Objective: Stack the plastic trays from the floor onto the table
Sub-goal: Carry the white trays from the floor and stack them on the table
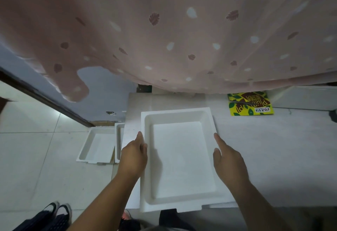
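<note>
A white plastic tray lies open side up on the pale table, its near end jutting past the table's front edge. My left hand grips its left rim, thumb on top. My right hand holds the right rim, fingers stretched along the edge. Down on the tiled floor to the left lies another white tray. A third tray beside it is partly hidden by the table's edge.
A pink patterned curtain hangs over the back of the table. A yellow-green printed packet lies at the table's far right. Two dark shoes stand on the floor at lower left. A dark door frame runs along the left.
</note>
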